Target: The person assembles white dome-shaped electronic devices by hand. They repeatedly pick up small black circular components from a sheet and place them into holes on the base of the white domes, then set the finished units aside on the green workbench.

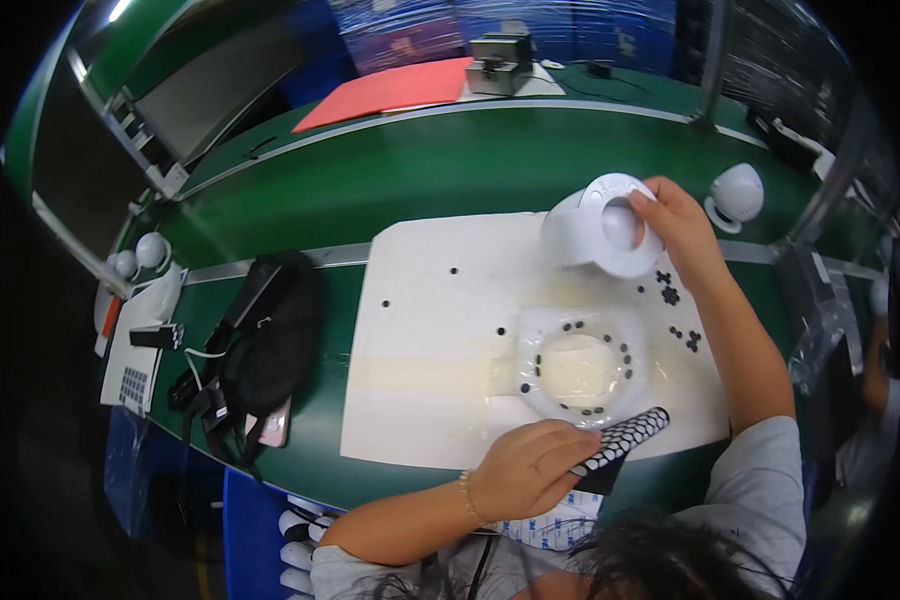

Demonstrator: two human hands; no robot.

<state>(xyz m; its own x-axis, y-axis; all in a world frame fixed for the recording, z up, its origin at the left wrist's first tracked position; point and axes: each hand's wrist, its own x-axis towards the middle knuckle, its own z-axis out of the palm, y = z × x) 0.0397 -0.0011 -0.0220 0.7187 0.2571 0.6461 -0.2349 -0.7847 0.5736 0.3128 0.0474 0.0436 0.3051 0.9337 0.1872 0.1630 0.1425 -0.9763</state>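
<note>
My right hand point(678, 222) is closed on the rim of a white rounded plastic housing point(573, 232), tilted so that its ring-shaped face shows, above the far right of a white board point(425, 360). Near the board's front edge, my left hand point(533, 468) grips the end of a curled black sheet with rows of white patches point(625, 440); some fingers are hidden. Between the hands lies a clear plastic-covered ring point(532, 385) with small black dots around it. Small black pieces point(670, 295) lie to its right, and a few single black dots point(500, 331) to its left.
A black bag point(275, 350) with straps and a pink phone point(274, 425) lie left of the board. A white ball-shaped device point(737, 193) stands at the back right. Behind are a red sheet point(385, 95) and a metal box point(498, 68). White devices fill a blue bin point(245, 530) below.
</note>
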